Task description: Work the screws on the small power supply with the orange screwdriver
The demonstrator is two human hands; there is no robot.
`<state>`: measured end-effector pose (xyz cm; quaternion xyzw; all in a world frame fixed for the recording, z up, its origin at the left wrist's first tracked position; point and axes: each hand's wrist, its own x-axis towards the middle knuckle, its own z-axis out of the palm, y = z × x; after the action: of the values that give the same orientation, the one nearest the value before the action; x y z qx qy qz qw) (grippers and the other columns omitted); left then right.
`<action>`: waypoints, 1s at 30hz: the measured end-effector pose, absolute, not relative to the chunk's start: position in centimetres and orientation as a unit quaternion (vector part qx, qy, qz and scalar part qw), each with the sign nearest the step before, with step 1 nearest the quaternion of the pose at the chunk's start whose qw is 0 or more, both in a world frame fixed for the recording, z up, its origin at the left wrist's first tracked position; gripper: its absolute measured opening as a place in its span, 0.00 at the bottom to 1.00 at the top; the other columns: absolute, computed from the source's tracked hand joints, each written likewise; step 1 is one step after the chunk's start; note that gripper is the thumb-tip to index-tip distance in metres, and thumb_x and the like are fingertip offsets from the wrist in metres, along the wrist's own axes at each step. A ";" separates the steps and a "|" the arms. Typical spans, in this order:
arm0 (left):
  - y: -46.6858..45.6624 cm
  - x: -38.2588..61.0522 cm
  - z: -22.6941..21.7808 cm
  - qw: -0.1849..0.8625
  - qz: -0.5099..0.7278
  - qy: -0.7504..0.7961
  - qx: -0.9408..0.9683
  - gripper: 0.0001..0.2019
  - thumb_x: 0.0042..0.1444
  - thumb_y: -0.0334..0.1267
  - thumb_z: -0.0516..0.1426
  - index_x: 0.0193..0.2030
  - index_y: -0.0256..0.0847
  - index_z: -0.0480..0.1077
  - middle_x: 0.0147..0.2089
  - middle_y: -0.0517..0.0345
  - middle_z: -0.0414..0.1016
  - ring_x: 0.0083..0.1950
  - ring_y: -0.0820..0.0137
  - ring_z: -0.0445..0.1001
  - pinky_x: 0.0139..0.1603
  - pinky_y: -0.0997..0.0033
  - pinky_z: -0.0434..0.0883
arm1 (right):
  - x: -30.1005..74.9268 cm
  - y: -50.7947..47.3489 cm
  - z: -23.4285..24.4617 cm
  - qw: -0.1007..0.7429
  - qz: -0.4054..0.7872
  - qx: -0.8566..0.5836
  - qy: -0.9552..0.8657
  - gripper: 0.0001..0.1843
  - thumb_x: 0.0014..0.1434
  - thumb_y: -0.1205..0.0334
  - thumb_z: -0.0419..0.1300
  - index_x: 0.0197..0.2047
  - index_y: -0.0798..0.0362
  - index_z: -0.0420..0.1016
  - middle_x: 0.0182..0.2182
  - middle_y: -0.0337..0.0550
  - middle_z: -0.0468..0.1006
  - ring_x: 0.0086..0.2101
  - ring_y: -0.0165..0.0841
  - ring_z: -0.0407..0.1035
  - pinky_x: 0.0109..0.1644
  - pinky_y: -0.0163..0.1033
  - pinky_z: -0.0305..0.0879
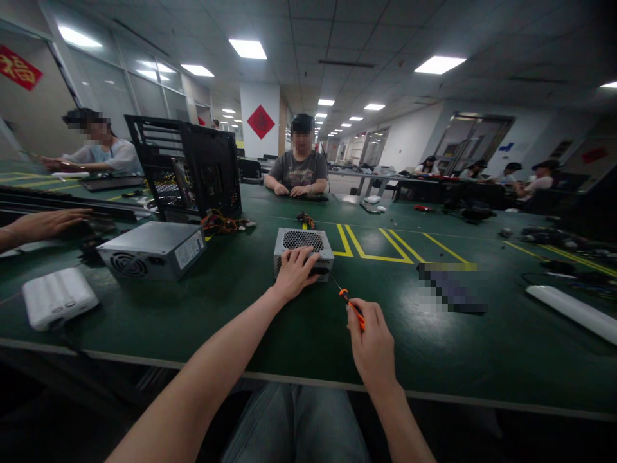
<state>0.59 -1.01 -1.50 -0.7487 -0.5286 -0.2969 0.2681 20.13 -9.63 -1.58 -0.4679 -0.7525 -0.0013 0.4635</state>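
Observation:
A small silver power supply unit (284,239) with a honeycomb vent sits on the green table in front of me. My left hand (294,273) holds it, fingers over the top and thumb at the near side. In my right hand (371,334) is a screwdriver (343,294) with an orange and black handle, gripped by thumb and fingers. Its thin shaft points up and left at the unit's near right corner. Whether the tip touches is too small to tell. Behind the unit lies a bundle of its cables (305,220).
To the left stand a larger power supply unit (154,251), a white box-shaped device (58,297) and an open black computer case (187,167). Another person's hand (53,223) reaches in there. A co-worker (299,164) sits opposite. A white bar (573,312) and cables lie right.

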 end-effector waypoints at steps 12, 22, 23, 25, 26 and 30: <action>-1.2 0.6 -1.4 0.265 -0.294 -0.528 -0.751 0.21 0.52 0.42 0.54 0.54 0.44 0.61 0.57 0.48 0.62 0.57 0.58 0.57 0.53 0.56 0.53 | 19.7 -9.5 -1.9 0.447 -0.003 -0.454 -0.771 0.11 0.59 0.63 0.47 0.45 0.53 0.62 0.42 0.48 0.65 0.39 0.32 0.67 0.35 0.36 0.67; -1.1 0.6 -1.4 0.265 -0.293 -0.529 -0.750 0.21 0.52 0.43 0.54 0.54 0.44 0.61 0.57 0.49 0.62 0.57 0.59 0.57 0.52 0.56 0.53 | 19.9 -9.6 -1.6 0.449 0.011 -0.473 -0.758 0.11 0.61 0.58 0.45 0.41 0.53 0.64 0.37 0.45 0.67 0.35 0.31 0.67 0.34 0.36 0.66; -1.2 0.6 -1.3 0.265 -0.293 -0.529 -0.751 0.21 0.52 0.43 0.54 0.54 0.44 0.61 0.57 0.49 0.62 0.57 0.59 0.57 0.52 0.56 0.53 | 19.8 -9.6 -1.5 0.447 0.013 -0.472 -0.760 0.11 0.60 0.58 0.46 0.41 0.53 0.64 0.39 0.46 0.66 0.36 0.32 0.67 0.34 0.36 0.66; -1.2 0.6 -1.3 0.265 -0.292 -0.530 -0.751 0.21 0.52 0.44 0.54 0.54 0.43 0.61 0.57 0.50 0.62 0.57 0.59 0.57 0.53 0.56 0.53 | 19.7 -9.7 -1.5 0.440 0.015 -0.474 -0.763 0.10 0.58 0.61 0.48 0.43 0.53 0.64 0.42 0.47 0.64 0.37 0.32 0.67 0.34 0.36 0.67; -1.1 0.6 -1.4 0.265 -0.291 -0.530 -0.751 0.22 0.52 0.44 0.54 0.54 0.44 0.61 0.57 0.49 0.62 0.57 0.59 0.57 0.53 0.56 0.53 | 19.7 -9.7 -1.5 0.436 0.015 -0.475 -0.764 0.11 0.57 0.62 0.49 0.43 0.53 0.63 0.43 0.48 0.63 0.37 0.32 0.67 0.34 0.36 0.67; -1.1 0.6 -1.5 0.265 -0.290 -0.532 -0.750 0.21 0.52 0.44 0.54 0.54 0.44 0.61 0.57 0.49 0.62 0.57 0.59 0.57 0.53 0.56 0.53 | 19.7 -9.7 -1.7 0.430 0.011 -0.467 -0.773 0.12 0.57 0.65 0.48 0.45 0.53 0.62 0.43 0.48 0.63 0.37 0.32 0.67 0.34 0.36 0.68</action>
<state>0.58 -1.05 -1.47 -0.7500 -0.5323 -0.2900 0.2649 19.66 -9.69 -1.65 -0.4667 -0.7727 0.0109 0.4301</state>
